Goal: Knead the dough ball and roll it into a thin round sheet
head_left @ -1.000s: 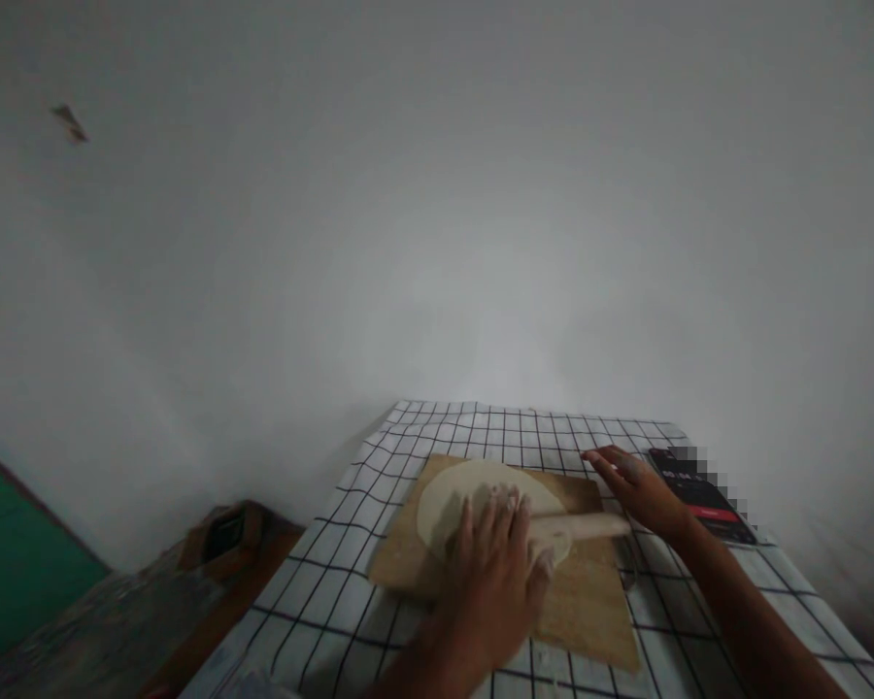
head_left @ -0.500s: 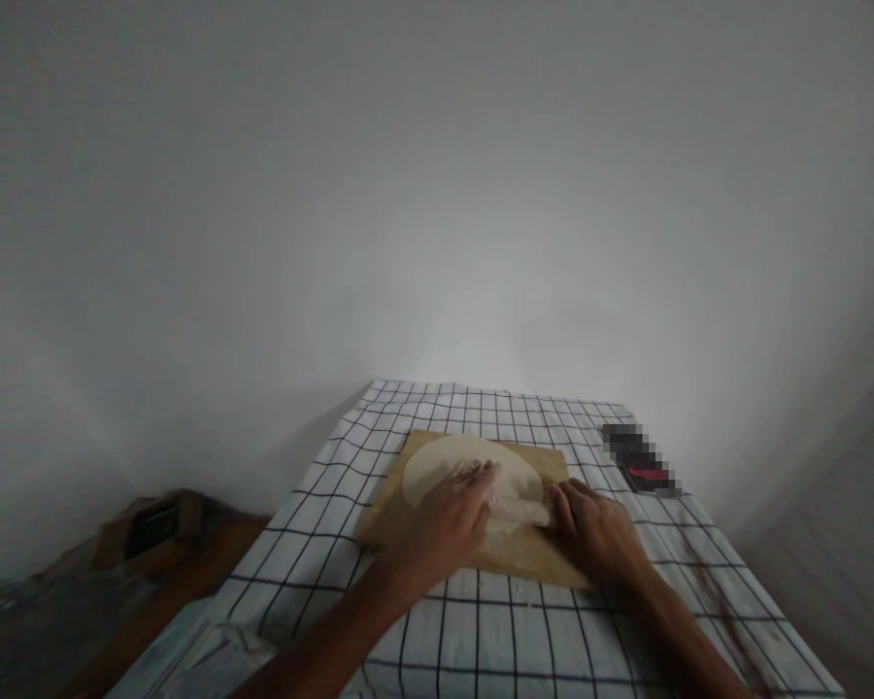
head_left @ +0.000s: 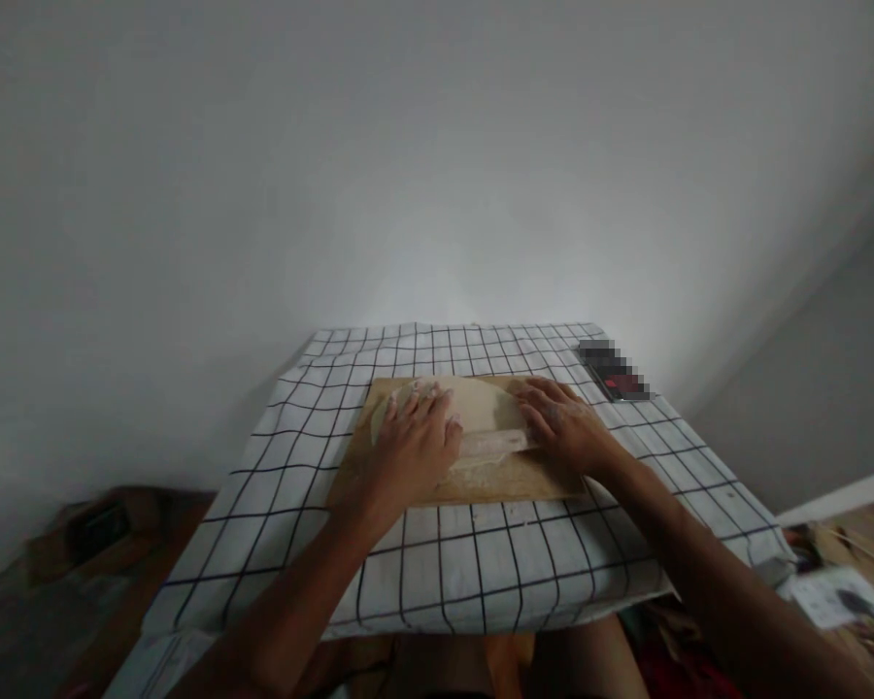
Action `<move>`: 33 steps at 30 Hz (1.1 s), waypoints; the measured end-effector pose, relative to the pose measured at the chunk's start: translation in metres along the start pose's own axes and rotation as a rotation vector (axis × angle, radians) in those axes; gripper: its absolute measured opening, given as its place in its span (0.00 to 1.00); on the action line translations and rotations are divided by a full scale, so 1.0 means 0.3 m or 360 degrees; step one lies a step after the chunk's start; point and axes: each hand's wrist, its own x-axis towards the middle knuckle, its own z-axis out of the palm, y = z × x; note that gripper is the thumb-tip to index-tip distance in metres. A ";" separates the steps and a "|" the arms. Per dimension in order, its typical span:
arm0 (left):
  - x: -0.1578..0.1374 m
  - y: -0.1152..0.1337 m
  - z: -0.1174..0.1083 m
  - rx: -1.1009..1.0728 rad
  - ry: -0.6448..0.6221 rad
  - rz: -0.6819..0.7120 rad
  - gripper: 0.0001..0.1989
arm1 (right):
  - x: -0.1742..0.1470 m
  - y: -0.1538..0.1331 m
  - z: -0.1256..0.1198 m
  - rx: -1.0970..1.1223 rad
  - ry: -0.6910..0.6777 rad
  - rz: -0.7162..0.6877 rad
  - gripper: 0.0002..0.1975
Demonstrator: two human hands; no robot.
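A flat, round sheet of pale dough [head_left: 481, 396] lies on a wooden board [head_left: 531, 481]. Across its near part rests a floury rolling pin [head_left: 493, 444]. My left hand [head_left: 419, 432] lies over the left side of the dough and the pin's left end, fingers spread and dusted with flour. At the pin's right end is my right hand [head_left: 562, 419], its fingers stretched forward over the dough's right edge. Both palms hide the ends of the pin, and how firmly they press cannot be seen.
A white tablecloth with dark checks [head_left: 473, 558] covers the table, which stands against a grey wall [head_left: 437, 175]. A phone-like dark object [head_left: 613, 371], partly blurred out, lies at the back right. A cardboard box [head_left: 102, 534] sits low left; a white power strip [head_left: 837, 594] is low right.
My view has shifted, showing more of the table's near edge. My right hand's fingers, earlier curled at the pin's end, are now stretched out. My left fingers have spread wider.
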 end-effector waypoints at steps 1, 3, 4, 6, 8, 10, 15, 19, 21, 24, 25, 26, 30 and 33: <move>-0.006 0.002 -0.006 -0.0013 -0.0016 0.0025 0.23 | -0.013 -0.007 -0.002 0.0016 -0.0005 -0.0004 0.17; -0.033 0.007 -0.021 -0.0053 -0.0015 0.0083 0.24 | -0.055 -0.039 -0.011 0.0049 0.0004 0.0025 0.17; -0.052 0.010 -0.029 -0.0078 -0.0014 0.0111 0.25 | -0.082 -0.062 -0.018 0.0068 0.0022 0.0053 0.17; -0.097 0.017 -0.044 -0.0131 -0.0019 0.0153 0.25 | -0.145 -0.117 -0.031 0.0097 0.0073 0.0117 0.18; -0.142 0.023 -0.055 -0.0172 -0.0031 0.0197 0.26 | -0.204 -0.166 -0.037 0.0082 0.0117 0.0177 0.19; -0.169 0.025 -0.061 -0.0195 -0.0041 0.0249 0.26 | -0.240 -0.191 -0.036 0.0038 0.0137 0.0227 0.20; -0.110 0.005 -0.048 -0.0175 -0.0087 0.0223 0.26 | -0.163 -0.129 -0.010 0.0020 0.0151 0.0209 0.19; 0.011 -0.027 -0.033 -0.0023 -0.0113 0.0112 0.24 | 0.002 -0.033 0.014 0.0014 0.0065 0.0170 0.19; 0.050 -0.034 -0.029 0.0003 -0.0146 0.0065 0.24 | 0.062 -0.001 0.022 0.0003 -0.0007 0.0170 0.19; 0.057 -0.028 -0.027 -0.0010 -0.0128 0.0007 0.24 | 0.085 0.009 0.027 -0.0008 -0.0020 0.0191 0.19; 0.047 -0.022 -0.028 -0.0009 -0.0101 0.0012 0.24 | 0.074 0.002 0.025 -0.0014 -0.0010 0.0183 0.19; 0.031 -0.015 -0.031 -0.0007 -0.0073 0.0033 0.24 | 0.056 -0.010 0.021 -0.0026 0.0001 0.0172 0.19; -0.062 0.015 -0.054 -0.0038 0.0012 0.0165 0.25 | -0.062 -0.087 -0.011 -0.0093 0.0061 0.0161 0.19; -0.127 0.028 -0.064 -0.0097 0.0076 0.0284 0.25 | -0.138 -0.133 -0.033 -0.0065 0.0082 0.0177 0.19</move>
